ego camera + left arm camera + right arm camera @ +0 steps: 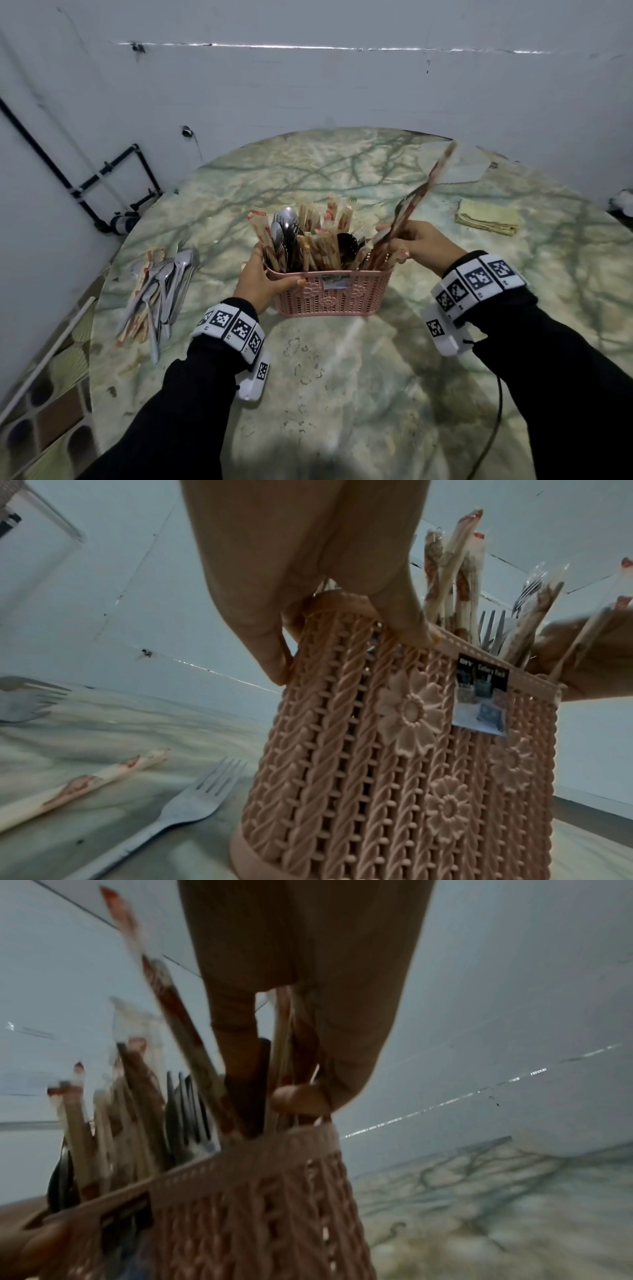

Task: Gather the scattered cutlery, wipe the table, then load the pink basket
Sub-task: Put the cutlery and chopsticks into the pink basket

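Note:
The pink basket [329, 294] stands mid-table, packed with upright wrapped chopsticks, spoons and forks. My left hand [274, 270] grips its left end, thumb on the front rim and fingers over the side. In the left wrist view the left hand [329, 596] grips the basket [394, 764] at its corner. My right hand [399, 245] is at the basket's right end and holds a few wrapped chopsticks [424, 185] that slant up to the right, lower ends inside. The right wrist view is blurred; the right hand [274, 1080] pinches the sticks above the rim [246, 1158].
A pile of forks, spoons and wrapped chopsticks [161, 287] lies near the table's left edge; a fork [192, 799] from it lies close to the basket. A folded yellow cloth [488, 216] lies at the right. The round marble table [342, 394] stands against a white wall.

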`<state>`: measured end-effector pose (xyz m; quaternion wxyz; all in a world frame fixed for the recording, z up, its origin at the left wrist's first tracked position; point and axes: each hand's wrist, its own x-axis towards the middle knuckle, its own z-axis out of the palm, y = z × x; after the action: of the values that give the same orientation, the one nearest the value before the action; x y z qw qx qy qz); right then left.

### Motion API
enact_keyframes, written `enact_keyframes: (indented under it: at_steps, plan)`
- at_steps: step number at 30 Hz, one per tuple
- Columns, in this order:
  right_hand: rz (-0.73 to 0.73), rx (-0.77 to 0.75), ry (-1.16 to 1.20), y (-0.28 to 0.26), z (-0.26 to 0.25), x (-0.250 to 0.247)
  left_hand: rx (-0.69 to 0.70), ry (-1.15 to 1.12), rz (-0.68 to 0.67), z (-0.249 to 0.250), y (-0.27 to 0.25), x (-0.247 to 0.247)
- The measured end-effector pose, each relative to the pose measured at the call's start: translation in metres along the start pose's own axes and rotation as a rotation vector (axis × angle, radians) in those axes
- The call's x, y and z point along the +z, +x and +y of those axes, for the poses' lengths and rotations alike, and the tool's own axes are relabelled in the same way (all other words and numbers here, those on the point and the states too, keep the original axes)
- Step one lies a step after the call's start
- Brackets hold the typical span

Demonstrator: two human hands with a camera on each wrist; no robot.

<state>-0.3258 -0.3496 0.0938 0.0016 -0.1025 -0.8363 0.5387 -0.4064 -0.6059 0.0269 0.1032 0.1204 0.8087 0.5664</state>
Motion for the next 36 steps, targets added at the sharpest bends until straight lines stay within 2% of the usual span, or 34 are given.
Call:
enact_keyframes:
  at_steps: [3, 5, 9, 14, 16, 18, 21, 23, 25, 27, 31, 33, 36]
  plan:
    - [-0.099, 0.02, -0.216, -0.007, -0.011, -0.009, 0.01, 0.02, -0.003, -0.002, 0.001, -0.001]
    - [-0.096, 0.013, -0.239, -0.011, -0.016, -0.015, 0.01, 0.028, -0.006, -0.003, 0.001, -0.001]
    - [-0.015, -0.092, -0.066, -0.017, -0.016, -0.029, 0.014, 0.038, -0.02, -0.001, 0.001, -0.001]
    - [-0.012, -0.078, 0.447, -0.023, 0.01, -0.032, 0.01, 0.021, -0.027, 0.003, -0.001, -0.002]
    - [-0.061, -0.004, 0.44, -0.026, 0.017, -0.023, 0.005, 0.009, -0.03, 0.003, -0.001, -0.002]
    - [-0.086, 0.041, 0.263, -0.024, 0.022, -0.007, -0.004, -0.021, -0.041, 0.003, -0.001, -0.002]
    - [0.012, -0.008, 0.076, -0.015, 0.022, 0.014, -0.006, -0.033, -0.046, 0.004, -0.002, -0.001]
    - [0.095, -0.09, 0.11, -0.011, 0.018, 0.02, -0.006, -0.025, -0.046, 0.005, -0.003, -0.002]
    - [0.091, -0.125, 0.152, -0.009, 0.014, 0.019, -0.002, -0.013, -0.049, 0.005, -0.003, -0.003]
    - [0.076, -0.099, 0.192, -0.007, 0.012, 0.014, 0.0, -0.01, -0.056, 0.005, -0.002, -0.003]
    - [0.165, -0.017, 0.468, -0.001, 0.001, 0.0, 0.001, -0.022, -0.051, 0.003, -0.002, -0.001]
    - [0.203, -0.031, 0.465, 0.001, 0.0, -0.005, -0.001, -0.029, -0.053, 0.003, -0.003, -0.001]
    - [0.32, -0.086, 0.338, 0.005, 0.006, -0.005, 0.003, -0.035, -0.055, 0.004, -0.003, -0.001]
